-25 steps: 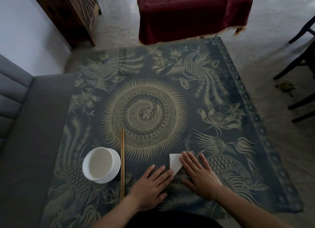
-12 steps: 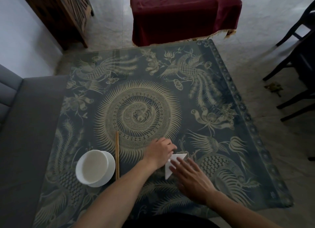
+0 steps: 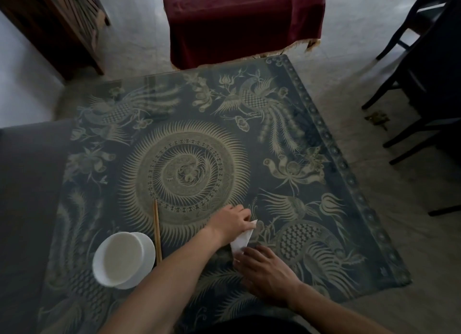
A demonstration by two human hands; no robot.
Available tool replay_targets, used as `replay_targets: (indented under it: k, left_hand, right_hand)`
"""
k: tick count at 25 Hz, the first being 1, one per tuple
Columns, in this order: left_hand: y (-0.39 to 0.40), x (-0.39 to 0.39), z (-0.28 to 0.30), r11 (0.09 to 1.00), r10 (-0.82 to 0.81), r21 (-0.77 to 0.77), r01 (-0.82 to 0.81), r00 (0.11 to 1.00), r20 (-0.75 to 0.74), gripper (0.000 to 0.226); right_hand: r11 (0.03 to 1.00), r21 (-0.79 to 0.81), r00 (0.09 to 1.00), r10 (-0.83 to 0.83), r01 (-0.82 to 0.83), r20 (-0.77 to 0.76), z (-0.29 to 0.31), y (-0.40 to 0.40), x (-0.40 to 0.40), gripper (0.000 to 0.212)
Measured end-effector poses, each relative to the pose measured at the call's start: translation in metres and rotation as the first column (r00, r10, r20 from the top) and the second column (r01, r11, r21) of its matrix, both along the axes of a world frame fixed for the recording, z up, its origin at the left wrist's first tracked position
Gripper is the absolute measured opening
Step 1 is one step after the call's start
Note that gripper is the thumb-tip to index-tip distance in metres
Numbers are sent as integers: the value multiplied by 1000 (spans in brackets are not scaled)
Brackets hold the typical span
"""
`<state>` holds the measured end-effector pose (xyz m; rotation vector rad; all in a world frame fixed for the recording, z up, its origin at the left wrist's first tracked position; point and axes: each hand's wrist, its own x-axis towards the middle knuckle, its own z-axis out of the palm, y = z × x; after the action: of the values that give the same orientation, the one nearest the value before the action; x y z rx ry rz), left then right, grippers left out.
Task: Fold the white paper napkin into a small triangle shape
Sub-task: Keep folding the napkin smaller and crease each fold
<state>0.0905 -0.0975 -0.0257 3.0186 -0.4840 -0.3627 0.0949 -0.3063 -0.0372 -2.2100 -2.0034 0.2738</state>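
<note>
Where it lies on the patterned table (image 3: 324,144), toward the near edge and right of centre, the white paper napkin (image 3: 241,239) shows as a narrow folded shape with one point aimed away from me. My left hand (image 3: 230,221) is curled over its far end, fingers closed on the paper at that point. My right hand (image 3: 268,271) lies flat and spread, palm down, its fingertips (image 3: 240,255) pressing the napkin's near end onto the table; it grasps nothing. My left forearm crosses the table diagonally from the near edge. To the left, well apart from the napkin, a pair of wooden chopsticks (image 3: 157,230) lies pointing away from me, just beside a white bowl (image 3: 122,259). Beyond the table's far edge stands furniture draped in a dark red cloth (image 3: 239,21).
</note>
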Motion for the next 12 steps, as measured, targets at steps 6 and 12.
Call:
replay_targets:
  k: [6,12]
  left_hand:
    - [31,-45,-5,860,484,-177,-478,875,-10,35]
    - [28,-66,-9,753,628,-208,-624,776,-51,37]
  right_hand:
    - [985,158,992,-55,72,-110,-6,4,22,27]
    - [986,164,993,-12,31,-118,-8,26,29,28]
